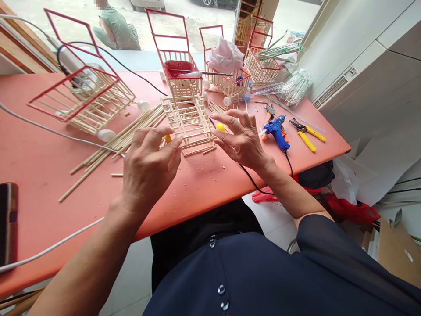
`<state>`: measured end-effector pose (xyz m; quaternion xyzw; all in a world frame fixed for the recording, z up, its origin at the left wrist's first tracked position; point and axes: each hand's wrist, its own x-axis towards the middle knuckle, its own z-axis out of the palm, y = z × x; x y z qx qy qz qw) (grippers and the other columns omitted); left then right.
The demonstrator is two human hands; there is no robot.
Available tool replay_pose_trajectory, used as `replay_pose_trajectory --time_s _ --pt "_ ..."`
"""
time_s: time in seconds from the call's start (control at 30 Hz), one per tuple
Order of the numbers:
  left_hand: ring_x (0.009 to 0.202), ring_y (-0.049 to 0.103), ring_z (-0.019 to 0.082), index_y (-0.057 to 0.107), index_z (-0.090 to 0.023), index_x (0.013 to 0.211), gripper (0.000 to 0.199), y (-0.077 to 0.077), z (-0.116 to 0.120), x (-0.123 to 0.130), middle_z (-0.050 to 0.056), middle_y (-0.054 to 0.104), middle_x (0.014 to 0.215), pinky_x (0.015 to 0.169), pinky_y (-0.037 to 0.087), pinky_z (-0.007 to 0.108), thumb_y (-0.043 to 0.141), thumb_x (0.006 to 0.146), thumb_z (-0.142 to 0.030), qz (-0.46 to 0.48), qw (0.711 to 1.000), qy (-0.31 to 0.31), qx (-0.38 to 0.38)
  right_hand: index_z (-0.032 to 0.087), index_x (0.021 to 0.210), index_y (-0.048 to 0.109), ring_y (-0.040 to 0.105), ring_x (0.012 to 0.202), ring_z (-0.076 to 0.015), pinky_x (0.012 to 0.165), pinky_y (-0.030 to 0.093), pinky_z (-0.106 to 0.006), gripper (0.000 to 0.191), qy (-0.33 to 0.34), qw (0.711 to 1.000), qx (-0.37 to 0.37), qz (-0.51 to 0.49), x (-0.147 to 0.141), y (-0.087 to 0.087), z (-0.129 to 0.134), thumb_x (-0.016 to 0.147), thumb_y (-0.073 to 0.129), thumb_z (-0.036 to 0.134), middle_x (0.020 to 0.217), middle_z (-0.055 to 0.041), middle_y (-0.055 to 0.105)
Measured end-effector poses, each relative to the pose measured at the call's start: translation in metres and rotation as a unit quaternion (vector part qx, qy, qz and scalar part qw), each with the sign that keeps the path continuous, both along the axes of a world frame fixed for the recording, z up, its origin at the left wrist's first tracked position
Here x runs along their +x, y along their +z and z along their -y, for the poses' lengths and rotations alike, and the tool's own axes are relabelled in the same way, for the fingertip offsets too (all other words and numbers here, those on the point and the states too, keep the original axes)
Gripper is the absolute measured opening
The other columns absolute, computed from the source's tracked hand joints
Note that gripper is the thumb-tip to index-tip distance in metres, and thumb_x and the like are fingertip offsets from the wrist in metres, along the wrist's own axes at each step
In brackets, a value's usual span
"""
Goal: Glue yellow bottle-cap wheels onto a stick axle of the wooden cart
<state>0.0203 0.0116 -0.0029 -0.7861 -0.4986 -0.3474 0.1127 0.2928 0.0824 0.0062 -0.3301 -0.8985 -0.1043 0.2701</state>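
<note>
A small cart basket (190,120) of pale wooden sticks sits tilted on the table between my two hands. My left hand (149,162) is closed at its left side, thumb and index finger about a small yellow cap (168,138), mostly hidden by the fingers. My right hand (241,138) is at the right side, its thumb and index finger curled around another yellow cap (220,127). Both caps are close against the basket; whether they are fixed to it I cannot tell. A few short sticks (199,151) lie just in front of the basket.
Red-trimmed stick carts (82,96) stand along the back. Long wooden sticks (112,145) lie at left. A blue glue gun (277,131), yellow-handled pliers (307,134) and a bundle of wrapped sticks (296,87) are at right. A phone (8,224) and white cable (52,250) lie at left.
</note>
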Motion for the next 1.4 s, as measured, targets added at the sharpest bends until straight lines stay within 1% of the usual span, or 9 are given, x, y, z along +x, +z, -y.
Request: replay_pose_trajectory --time_s 0.17,0.33,0.63,0.8,0.87,1.0,1.1,1.3,1.4 --pt "0.123 0.065 0.034 0.072 -0.031 0.132 0.035 0.001 0.001 0.001 0.009 0.071 0.136 0.102 0.057 0.054 0.061 0.1 -0.023 -0.022 1.0 0.012 0.0 0.027 0.126 0.076 0.052 0.146 -0.032 0.121 0.035 -0.056 0.031 -0.001 1.0 -0.016 -0.001 0.001 0.001 0.001 0.111 0.052 0.041 0.161 -0.0034 0.062" --pt "0.122 0.066 0.035 0.072 -0.031 0.131 0.033 0.003 0.002 0.002 0.009 0.073 0.135 0.099 0.059 0.054 0.06 0.101 -0.024 -0.038 0.999 0.023 0.002 0.029 0.135 0.072 0.053 0.146 -0.0324 0.121 0.037 -0.057 0.036 -0.005 0.999 -0.002 -0.033 0.005 0.0 0.001 0.11 0.053 0.046 0.16 -0.0052 0.062" --pt "0.124 0.066 0.036 0.074 -0.032 0.128 0.03 0.004 0.003 0.002 0.009 0.073 0.135 0.104 0.056 0.058 0.061 0.101 -0.025 -0.022 0.999 0.023 -0.022 0.033 0.133 0.073 0.05 0.147 -0.0319 0.12 0.038 -0.06 0.032 -0.011 0.996 -0.002 -0.084 0.009 -0.005 -0.004 0.11 0.054 0.043 0.159 -0.002 0.06" --pt "0.127 0.066 0.036 0.074 -0.036 0.13 0.034 0.004 0.003 0.003 0.006 0.072 0.137 0.11 0.054 0.059 0.065 0.099 -0.025 0.003 0.999 0.027 -0.029 0.031 0.133 0.074 0.05 0.147 -0.0303 0.122 0.039 -0.057 0.031 -0.007 0.996 -0.014 -0.083 0.007 -0.005 -0.003 0.109 0.055 0.037 0.158 -0.004 0.061" --pt "0.125 0.067 0.035 0.072 -0.034 0.135 0.038 0.004 0.002 0.002 0.007 0.073 0.135 0.109 0.055 0.057 0.066 0.099 -0.027 0.007 0.999 0.024 -0.023 0.03 0.134 0.073 0.051 0.147 -0.0301 0.122 0.039 -0.056 0.032 -0.003 0.997 -0.016 -0.08 0.006 -0.006 -0.002 0.109 0.054 0.037 0.158 -0.0055 0.062" --pt "0.123 0.07 0.034 0.065 -0.022 0.145 0.046 0.007 0.0 0.0 0.013 0.075 0.132 0.11 0.056 0.054 0.066 0.1 -0.03 0.015 1.0 0.024 -0.001 0.027 0.144 0.068 0.056 0.144 -0.0299 0.12 0.043 -0.055 0.04 0.009 0.996 -0.014 -0.089 0.008 -0.007 -0.004 0.109 0.054 0.042 0.156 -0.0093 0.064" --pt "0.122 0.071 0.034 0.064 -0.021 0.148 0.05 0.01 0.001 -0.001 0.015 0.075 0.134 0.111 0.057 0.056 0.068 0.099 -0.03 0.03 0.999 0.026 -0.016 0.025 0.15 0.064 0.058 0.143 -0.0309 0.122 0.043 -0.056 0.049 0.0 0.995 -0.029 -0.1 0.009 -0.007 -0.006 0.109 0.053 0.049 0.155 -0.0111 0.065" --pt "0.125 0.072 0.036 0.07 -0.022 0.138 0.04 0.013 0.003 -0.002 0.014 0.076 0.131 0.111 0.058 0.058 0.069 0.099 -0.032 0.02 0.999 0.028 -0.011 0.025 0.152 0.062 0.059 0.146 -0.0329 0.126 0.041 -0.058 0.056 -0.018 0.991 -0.055 -0.121 0.011 -0.005 -0.005 0.106 0.054 0.058 0.156 -0.0124 0.065" --pt "0.13 0.07 0.035 0.071 -0.029 0.135 0.035 0.012 0.004 -0.003 0.008 0.075 0.134 0.117 0.055 0.063 0.065 0.1 -0.033 0.008 0.999 0.042 -0.029 0.024 0.152 0.061 0.059 0.146 -0.0316 0.126 0.042 -0.055 0.056 -0.009 0.99 -0.051 -0.134 0.01 -0.005 -0.004 0.106 0.055 0.056 0.156 -0.0127 0.065"
